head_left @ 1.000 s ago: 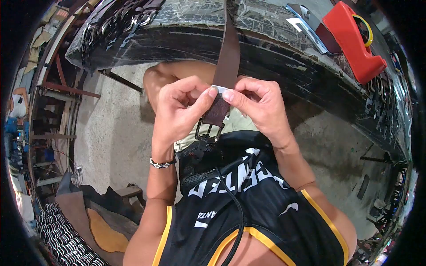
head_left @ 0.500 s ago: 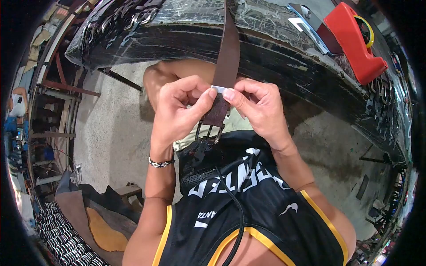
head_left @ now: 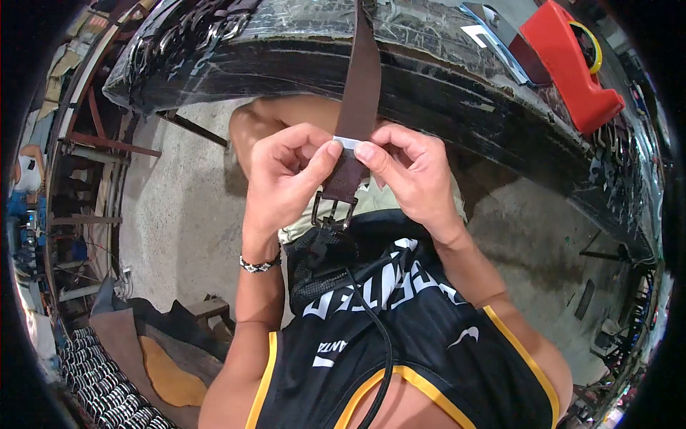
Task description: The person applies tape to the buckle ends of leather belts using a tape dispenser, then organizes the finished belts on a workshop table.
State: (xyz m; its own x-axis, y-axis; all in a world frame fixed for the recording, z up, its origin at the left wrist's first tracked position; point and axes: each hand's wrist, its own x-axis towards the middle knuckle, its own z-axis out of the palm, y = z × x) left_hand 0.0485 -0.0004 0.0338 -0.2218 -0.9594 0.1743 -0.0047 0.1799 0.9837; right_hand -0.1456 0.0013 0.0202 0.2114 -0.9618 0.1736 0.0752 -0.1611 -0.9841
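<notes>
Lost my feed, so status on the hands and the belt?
Left hand and right hand both pinch a white strip across the brown belt. Buckle hangs below. Nothing blocking.

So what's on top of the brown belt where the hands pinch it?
A small white strip lies across the brown belt, pinched between the left hand and right hand. The fingertips cover the strip's ends.

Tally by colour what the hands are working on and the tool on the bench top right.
Brown: 1, the belt strap, pinched by the left hand and right hand.
White: 1, the small label across the strap.
Dark metal: 1, the buckle at the strap's lower end.
Red: 1, the tape dispenser on the black bench.
Total: 4
</notes>
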